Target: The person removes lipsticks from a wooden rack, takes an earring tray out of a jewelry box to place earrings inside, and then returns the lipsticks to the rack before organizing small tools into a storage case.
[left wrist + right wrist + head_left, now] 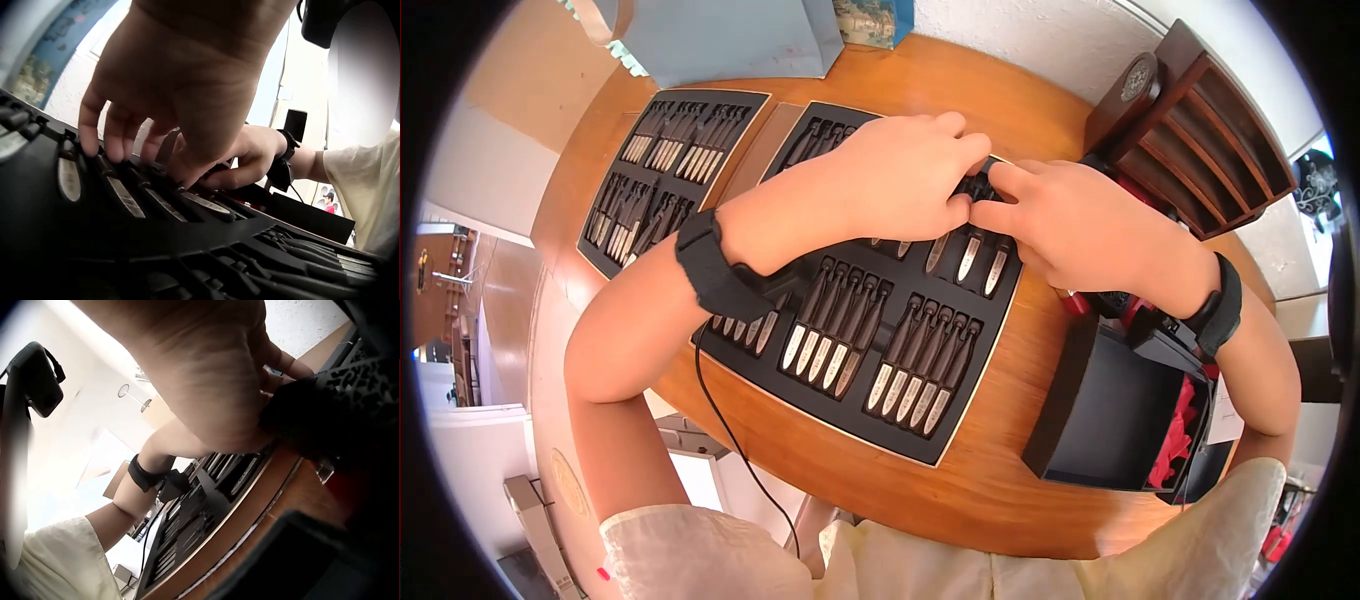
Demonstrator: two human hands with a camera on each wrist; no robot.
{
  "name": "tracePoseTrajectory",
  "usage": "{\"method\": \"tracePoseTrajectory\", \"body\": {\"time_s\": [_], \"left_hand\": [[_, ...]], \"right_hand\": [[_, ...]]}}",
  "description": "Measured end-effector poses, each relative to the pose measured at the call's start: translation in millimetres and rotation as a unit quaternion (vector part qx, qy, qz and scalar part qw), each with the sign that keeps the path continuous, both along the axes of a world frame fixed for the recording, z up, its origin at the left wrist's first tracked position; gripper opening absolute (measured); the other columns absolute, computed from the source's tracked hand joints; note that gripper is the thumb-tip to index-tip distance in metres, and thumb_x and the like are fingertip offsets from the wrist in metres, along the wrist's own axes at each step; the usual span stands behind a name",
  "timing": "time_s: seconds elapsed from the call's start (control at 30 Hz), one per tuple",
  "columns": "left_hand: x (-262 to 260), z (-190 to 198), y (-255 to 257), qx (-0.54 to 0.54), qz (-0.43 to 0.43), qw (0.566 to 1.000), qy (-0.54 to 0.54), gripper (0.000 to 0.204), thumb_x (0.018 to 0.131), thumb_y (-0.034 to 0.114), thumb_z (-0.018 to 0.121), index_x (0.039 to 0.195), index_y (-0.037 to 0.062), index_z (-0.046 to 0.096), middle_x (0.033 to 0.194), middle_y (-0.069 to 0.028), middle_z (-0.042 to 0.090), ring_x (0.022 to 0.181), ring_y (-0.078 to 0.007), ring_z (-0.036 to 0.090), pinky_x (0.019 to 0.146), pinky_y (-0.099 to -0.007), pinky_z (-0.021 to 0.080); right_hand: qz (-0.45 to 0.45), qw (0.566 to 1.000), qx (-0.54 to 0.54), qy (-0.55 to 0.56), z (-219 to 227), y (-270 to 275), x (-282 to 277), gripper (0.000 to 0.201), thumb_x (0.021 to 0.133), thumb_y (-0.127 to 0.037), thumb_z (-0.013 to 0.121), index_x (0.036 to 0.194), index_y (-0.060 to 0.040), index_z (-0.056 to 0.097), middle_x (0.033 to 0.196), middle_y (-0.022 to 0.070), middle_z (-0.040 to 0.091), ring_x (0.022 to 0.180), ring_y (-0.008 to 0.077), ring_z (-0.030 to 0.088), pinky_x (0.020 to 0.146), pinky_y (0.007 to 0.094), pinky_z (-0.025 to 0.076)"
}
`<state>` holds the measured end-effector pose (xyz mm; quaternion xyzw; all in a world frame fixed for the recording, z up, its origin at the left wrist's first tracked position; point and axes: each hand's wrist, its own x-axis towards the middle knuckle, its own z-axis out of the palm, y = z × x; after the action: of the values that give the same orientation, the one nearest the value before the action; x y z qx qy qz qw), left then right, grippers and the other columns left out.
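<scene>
A black tray (860,405) holds rows of slim dark pieces with pale silver ends (968,258). At its upper right section, my left hand (895,175) reaches down with bent fingers. In the left wrist view, those fingers (114,147) touch the tops of several pieces, and the thumb lies by one silver end (206,203). My right hand (1090,225) meets it from the right, thumb and forefinger at the same row. Its fingertips are partly hidden in the right wrist view, so its hold on a piece cannot be made out.
Left of this tray lies a second tray (745,120) with similar pieces. To the right stand an open black box (1090,420) with red material and a dark wooden rack (1200,140). A grey-blue bag (740,40) is at the back; a black cable (735,435) hangs in front.
</scene>
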<state>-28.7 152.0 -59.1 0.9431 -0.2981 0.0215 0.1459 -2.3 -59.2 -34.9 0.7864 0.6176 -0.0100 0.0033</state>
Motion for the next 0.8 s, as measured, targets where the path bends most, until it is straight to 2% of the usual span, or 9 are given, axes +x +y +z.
{"method": "tracePoseTrajectory", "body": {"time_s": [0.1, 0.23, 0.33, 0.47, 0.5, 0.53, 0.6, 0.73, 0.8], "left_hand": [[-3, 7, 0, 0.011, -0.006, 0.999, 0.031, 0.029, 0.082, 0.023, 0.07, 0.099, 0.0032, 0.057, 0.098, -0.0141, 0.054, 0.096, -0.0328, 0.058, 0.08, -0.0422, 0.048], [-16, 17, -1, 0.04, 0.002, 0.996, 0.083, 0.036, 0.079, 0.026, 0.075, 0.097, 0.003, 0.054, 0.099, -0.0148, 0.05, 0.097, -0.0332, 0.055, 0.081, -0.0424, 0.047], [-28, 11, -2, 0.011, -0.007, 1.0, 0.023, 0.039, 0.077, 0.024, 0.078, 0.097, 0.0032, 0.053, 0.1, -0.0145, 0.048, 0.097, -0.0333, 0.054, 0.081, -0.0426, 0.047], [-39, 14, -7, 0.032, 0.038, 0.997, 0.058, 0.038, 0.076, 0.021, 0.078, 0.097, 0.0018, 0.052, 0.1, -0.014, 0.048, 0.1, -0.0324, 0.053, 0.08, -0.0416, 0.047], [-41, 15, -7, 0.042, 0.021, 0.999, 0.01, 0.035, 0.079, 0.018, 0.075, 0.099, 0.0012, 0.051, 0.095, -0.0145, 0.055, 0.095, -0.033, 0.058, 0.076, -0.0418, 0.048], [-42, 17, -7, 0.045, 0.022, 0.999, 0.013, 0.035, 0.079, 0.018, 0.075, 0.099, 0.0012, 0.051, 0.095, -0.0145, 0.055, 0.095, -0.033, 0.058, 0.076, -0.0418, 0.048], [-42, 25, -7, 0.063, 0.086, 0.981, 0.16, 0.034, 0.082, 0.016, 0.071, 0.105, 0.0017, 0.05, 0.083, -0.0152, 0.062, 0.084, -0.0349, 0.062, 0.072, -0.0431, 0.048], [-43, 18, -3, 0.037, 0.083, 0.986, 0.139, 0.036, 0.085, 0.016, 0.068, 0.111, 0.0021, 0.048, 0.076, -0.0162, 0.064, 0.077, -0.0365, 0.063, 0.069, -0.044, 0.048], [-43, 18, -3, 0.007, 0.092, 0.983, 0.161, 0.037, 0.086, 0.016, 0.067, 0.114, 0.0029, 0.047, 0.078, -0.0164, 0.064, 0.079, -0.0359, 0.063, 0.069, -0.0433, 0.048]], "right_hand": [[0.025, 0.999, 0.035, -0.007, -5, 0, 3, 0.034, 0.071, -0.005, 0.07, 0.105, -0.0048, 0.065, 0.1, 0.0127, 0.056, 0.09, 0.03, 0.063, 0.079, 0.0391, 0.053], [0.004, 1.0, 0.008, -0.004, -2, -3, 4, 0.034, 0.069, -0.005, 0.071, 0.103, -0.0052, 0.065, 0.099, 0.0121, 0.055, 0.091, 0.0291, 0.061, 0.08, 0.0382, 0.053], [0.019, 1.0, -0.002, -0.016, -1, -9, 5, 0.035, 0.066, -0.005, 0.072, 0.101, -0.0054, 0.066, 0.099, 0.0117, 0.054, 0.091, 0.029, 0.06, 0.079, 0.0378, 0.052], [0.039, 0.999, 0.03, -0.014, -1, -14, 3, 0.033, 0.063, -0.006, 0.072, 0.096, -0.0056, 0.066, 0.097, 0.0114, 0.052, 0.093, 0.0291, 0.058, 0.077, 0.0382, 0.053], [0.04, 0.998, 0.041, -0.004, -2, -14, 2, 0.033, 0.063, -0.006, 0.072, 0.095, -0.0054, 0.066, 0.096, 0.0111, 0.051, 0.092, 0.0291, 0.058, 0.075, 0.0385, 0.053], [0.041, 0.998, 0.044, -0.002, -4, -15, 1, 0.033, 0.063, -0.006, 0.072, 0.095, -0.0054, 0.066, 0.096, 0.0111, 0.051, 0.092, 0.0291, 0.058, 0.075, 0.0385, 0.053], [0.05, 0.997, 0.054, 0.013, -6, -14, 1, 0.033, 0.062, -0.005, 0.071, 0.095, -0.0054, 0.066, 0.094, 0.0114, 0.049, 0.091, 0.0296, 0.058, 0.073, 0.0396, 0.053], [0.047, 0.998, 0.035, 0.03, -7, -7, 4, 0.032, 0.063, -0.005, 0.071, 0.095, -0.006, 0.066, 0.095, 0.0115, 0.048, 0.09, 0.0302, 0.058, 0.072, 0.0403, 0.053], [0.057, 0.995, 0.035, 0.071, -9, -4, 5, 0.029, 0.06, -0.001, 0.068, 0.087, -0.005, 0.061, 0.093, 0.0136, 0.042, 0.091, 0.033, 0.053, 0.07, 0.0417, 0.048]]}}
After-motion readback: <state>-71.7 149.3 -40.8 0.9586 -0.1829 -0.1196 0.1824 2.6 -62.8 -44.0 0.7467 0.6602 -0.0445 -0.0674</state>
